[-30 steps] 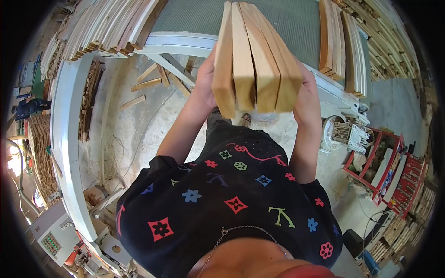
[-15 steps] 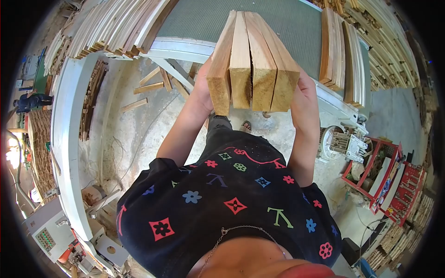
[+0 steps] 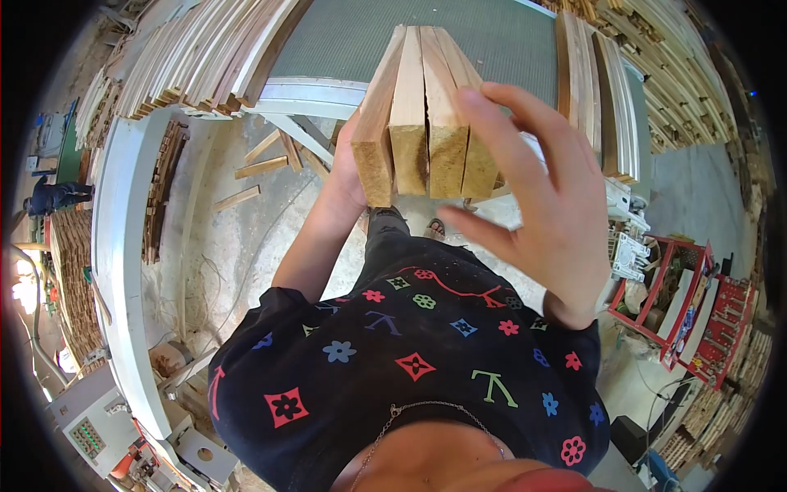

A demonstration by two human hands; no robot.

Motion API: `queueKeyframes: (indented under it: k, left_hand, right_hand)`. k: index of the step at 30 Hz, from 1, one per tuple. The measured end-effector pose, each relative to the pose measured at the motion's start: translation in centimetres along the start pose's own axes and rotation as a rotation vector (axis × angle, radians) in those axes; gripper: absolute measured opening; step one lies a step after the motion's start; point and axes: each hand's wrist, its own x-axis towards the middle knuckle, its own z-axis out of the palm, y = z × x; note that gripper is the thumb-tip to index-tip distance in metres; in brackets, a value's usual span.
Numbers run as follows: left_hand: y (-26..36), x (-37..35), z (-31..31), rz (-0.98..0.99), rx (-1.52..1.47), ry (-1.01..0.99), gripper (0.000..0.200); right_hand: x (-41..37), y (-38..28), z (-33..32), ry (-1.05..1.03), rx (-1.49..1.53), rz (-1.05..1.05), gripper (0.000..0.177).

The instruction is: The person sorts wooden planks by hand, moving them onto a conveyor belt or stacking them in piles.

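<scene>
Several wooden boards stand on edge side by side, their cut ends pointing toward me over the front edge of the green conveyor belt. My left hand grips the bundle from its left side, and its fingers are mostly hidden behind the wood. Lifted off the bundle, my right hand is open with thumb and fingers spread. It hovers close to the right end of the boards and overlaps the rightmost one in this view.
Board stacks lie on the belt's left and right. Offcuts are scattered on the floor. A red tool rack stands at right, a control box at lower left. Another person is at far left.
My right hand has let go of the boards' right side and come up toward me, fingers spread. The boards appear slightly further left, with my left hand still on them.
</scene>
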Motion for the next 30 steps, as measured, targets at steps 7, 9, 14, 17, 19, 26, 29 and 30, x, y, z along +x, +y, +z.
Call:
queueKeyframes:
  k: [7,9,14,17,19,26,29,30]
  left_hand:
    - [-7.0,-2.8,-0.7,-0.319,-0.646,0.045,0.078]
    - [-9.2,-3.8,-1.2,-0.341,-0.747,0.002,0.087]
    - [-14.1,-5.8,-4.1,-0.441,-0.585,0.131,0.093]
    - [-18.4,-6.7,-8.6,-0.462,-0.648,0.001,0.099]
    - [-18.2,-6.7,-7.2,-0.514,-0.422,0.281,0.108]
    - [-18.4,-8.2,-7.3,-0.567,-0.678,0.057,0.094]
    - [-17.9,-9.0,-7.5,-0.604,-0.568,0.121,0.083]
    - [-17.2,-8.9,-7.2,-0.609,-0.486,0.206,0.081]
  right_hand:
    - [-1.9,-2.9,-0.3,0.351,-0.171,-0.280,0.050]
    - [-2.7,-2.3,0.3,0.374,-0.012,-0.128,0.052]
    - [-2.2,0.2,-0.5,0.114,0.082,0.195,0.050]
    - [-2.5,2.5,0.5,1.212,0.576,0.432,0.044]
    - [-5.2,9.0,-1.5,1.151,1.034,0.411,0.047]
    - [-7.5,14.5,13.7,0.544,1.220,1.002,0.052]
    - [-10.4,9.3,17.2,0.275,0.483,1.042,0.048]
    - [-10.7,6.9,17.0,0.132,0.351,0.944,0.049]
